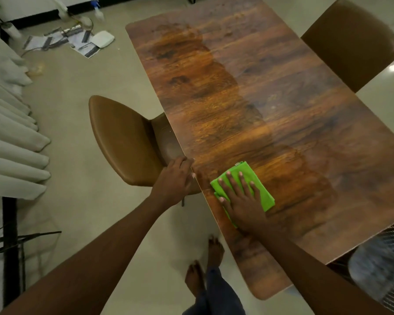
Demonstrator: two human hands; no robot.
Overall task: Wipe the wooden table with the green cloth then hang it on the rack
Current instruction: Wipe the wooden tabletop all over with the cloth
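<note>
Cloth: the green cloth (263, 196) lies folded on the wooden table (248, 98) near its left edge, at 4 o'clock of the view.
Right hand: the right hand (243, 205) presses flat on the cloth, fingers (242, 178) straight and spread wide.
Left hand: the left hand (175, 180) rests at the table's edge at 7 o'clock; whether its bent fingers grip the edge cannot be told.
Done: a darker, damp-looking band from 12 to 5 o'clock suggests that side is wiped.
Left: the paler half toward 3 o'clock looks unwiped; hanging is not yet done.
Rack: a dark metal frame (9, 242) at 8 o'clock may be it; unsure.
Counts: 1 table, 1 cloth, 2 hands, 2 brown chairs (123, 142) (350, 42).
</note>
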